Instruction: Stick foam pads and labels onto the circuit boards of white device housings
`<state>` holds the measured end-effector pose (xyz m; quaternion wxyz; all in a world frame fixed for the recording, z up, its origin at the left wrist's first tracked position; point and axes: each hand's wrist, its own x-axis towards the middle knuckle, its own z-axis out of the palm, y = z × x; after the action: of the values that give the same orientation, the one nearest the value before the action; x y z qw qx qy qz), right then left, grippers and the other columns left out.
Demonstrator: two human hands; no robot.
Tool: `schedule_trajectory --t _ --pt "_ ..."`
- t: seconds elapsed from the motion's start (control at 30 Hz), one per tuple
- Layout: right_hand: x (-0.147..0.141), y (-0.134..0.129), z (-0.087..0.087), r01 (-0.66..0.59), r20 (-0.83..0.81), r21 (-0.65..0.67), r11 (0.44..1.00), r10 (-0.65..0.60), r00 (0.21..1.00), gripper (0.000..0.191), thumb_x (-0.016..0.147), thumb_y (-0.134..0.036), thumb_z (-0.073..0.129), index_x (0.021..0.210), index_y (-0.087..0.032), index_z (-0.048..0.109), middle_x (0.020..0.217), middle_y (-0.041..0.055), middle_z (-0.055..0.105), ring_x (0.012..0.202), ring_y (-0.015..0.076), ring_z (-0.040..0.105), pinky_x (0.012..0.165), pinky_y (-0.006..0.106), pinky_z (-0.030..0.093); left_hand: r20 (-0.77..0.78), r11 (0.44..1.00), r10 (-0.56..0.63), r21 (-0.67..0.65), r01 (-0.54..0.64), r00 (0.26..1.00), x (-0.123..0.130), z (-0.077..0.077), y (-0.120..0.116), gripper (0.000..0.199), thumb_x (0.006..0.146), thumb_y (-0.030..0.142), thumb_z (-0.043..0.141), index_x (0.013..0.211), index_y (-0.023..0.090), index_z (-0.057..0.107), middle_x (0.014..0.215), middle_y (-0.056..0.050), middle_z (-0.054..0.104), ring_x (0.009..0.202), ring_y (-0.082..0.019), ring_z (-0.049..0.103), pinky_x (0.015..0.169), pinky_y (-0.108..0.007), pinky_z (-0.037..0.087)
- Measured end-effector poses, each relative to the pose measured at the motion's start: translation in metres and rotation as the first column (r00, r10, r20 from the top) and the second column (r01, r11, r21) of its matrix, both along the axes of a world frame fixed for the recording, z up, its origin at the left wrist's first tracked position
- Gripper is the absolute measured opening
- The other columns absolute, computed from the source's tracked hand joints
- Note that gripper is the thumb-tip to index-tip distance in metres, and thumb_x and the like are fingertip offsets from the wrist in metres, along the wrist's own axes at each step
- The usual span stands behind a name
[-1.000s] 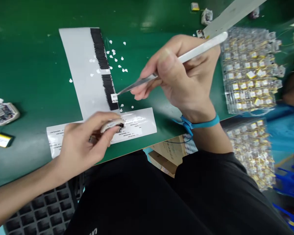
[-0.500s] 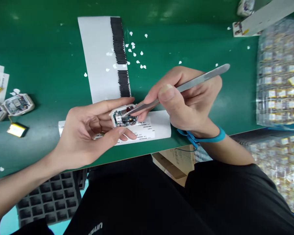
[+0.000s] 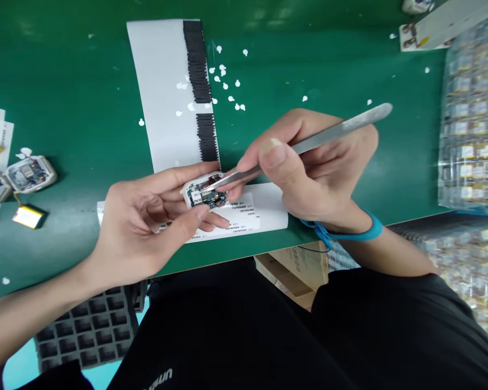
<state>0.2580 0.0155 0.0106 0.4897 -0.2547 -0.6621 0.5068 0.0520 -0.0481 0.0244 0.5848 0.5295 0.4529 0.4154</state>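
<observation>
Across from the black strips (image 3: 197, 62), my tweezers (image 3: 333, 133) have brought the label (image 3: 196, 197) into the open circuit-board casing (image 3: 212, 198), cradled by my half-curled left hand (image 3: 136, 238) above the tabletop's (image 3: 236, 245) near edge, my right hand (image 3: 329, 179) pinching closed for light, level pressure.

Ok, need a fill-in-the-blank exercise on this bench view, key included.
The left hand holds an open device with a ____ shell. The right hand holds a pair of metal ____. The wristband is coloured ____. The strips along the edge of the plain white sheet are ____.
Missing words: white; tweezers; blue; black.
</observation>
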Motion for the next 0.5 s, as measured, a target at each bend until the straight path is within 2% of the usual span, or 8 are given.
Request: schedule_trajectory --t 0.07,0.17,0.27,0.37,0.43,0.5 --pt "0.003 -0.004 0.003 0.017 0.104 0.006 1.000 -0.017 0.994 0.013 0.101 -0.019 0.067 0.093 -0.022 0.078 0.084 -0.0024 0.081 0.070 0.0115 0.079 0.055 0.019 0.062 -0.044 0.999 0.036 0.011 -0.036 0.998 0.001 -0.001 -0.001 0.027 0.095 0.013 0.073 0.120 0.020 0.078 0.086 0.002 0.083 0.068 -0.020 0.082 0.062 -0.020 0.071" --pt "0.014 -0.005 0.013 0.068 0.231 0.105 0.992 -0.091 0.969 0.016 0.104 -0.027 0.064 0.098 -0.030 0.079 0.090 -0.0046 0.083 0.076 0.0128 0.080 0.060 0.022 0.065 -0.064 0.997 0.071 0.043 -0.068 0.995 0.002 -0.002 -0.001 0.022 0.095 0.013 0.073 0.115 0.020 0.080 0.088 0.003 0.083 0.065 -0.017 0.081 0.059 -0.020 0.070" --pt "0.029 0.003 0.023 0.108 0.341 0.159 0.981 -0.157 0.927 0.016 0.104 -0.038 0.065 0.098 -0.035 0.079 0.092 -0.0038 0.083 0.082 0.0164 0.080 0.070 0.028 0.068 -0.105 0.980 0.190 0.075 -0.183 0.976 0.000 -0.003 0.000 0.022 0.095 0.013 0.075 0.115 0.020 0.080 0.091 0.003 0.082 0.066 -0.014 0.079 0.061 -0.022 0.070" --pt "0.038 0.016 0.025 -0.045 0.514 0.264 0.964 -0.101 0.852 0.013 0.100 -0.032 0.070 0.095 -0.035 0.081 0.090 -0.0043 0.083 0.073 0.0158 0.077 0.067 0.028 0.067 -0.233 0.944 0.309 0.195 -0.267 0.922 -0.006 -0.005 0.003 0.017 0.098 0.020 0.073 0.113 0.023 0.081 0.096 0.005 0.082 0.067 -0.012 0.077 0.056 -0.023 0.063" --pt "0.041 0.025 0.022 -0.179 0.562 0.275 0.945 -0.006 0.827 0.015 0.100 -0.029 0.070 0.095 -0.035 0.082 0.090 -0.0060 0.083 0.073 0.0151 0.078 0.068 0.027 0.067 -0.382 0.926 0.303 0.335 -0.174 0.873 -0.010 -0.008 0.005 0.017 0.100 0.025 0.071 0.114 0.025 0.081 0.097 0.006 0.082 0.071 -0.012 0.075 0.055 -0.027 0.057" --pt "0.042 0.033 0.017 -0.267 0.557 0.229 0.936 0.099 0.824 0.014 0.099 -0.032 0.070 0.096 -0.037 0.082 0.092 -0.0082 0.083 0.078 0.0145 0.080 0.071 0.024 0.068 -0.541 0.881 0.271 0.473 0.022 0.796 -0.013 -0.011 0.007 0.019 0.101 0.025 0.069 0.117 0.024 0.079 0.105 0.002 0.082 0.084 -0.017 0.077 0.063 -0.032 0.055"
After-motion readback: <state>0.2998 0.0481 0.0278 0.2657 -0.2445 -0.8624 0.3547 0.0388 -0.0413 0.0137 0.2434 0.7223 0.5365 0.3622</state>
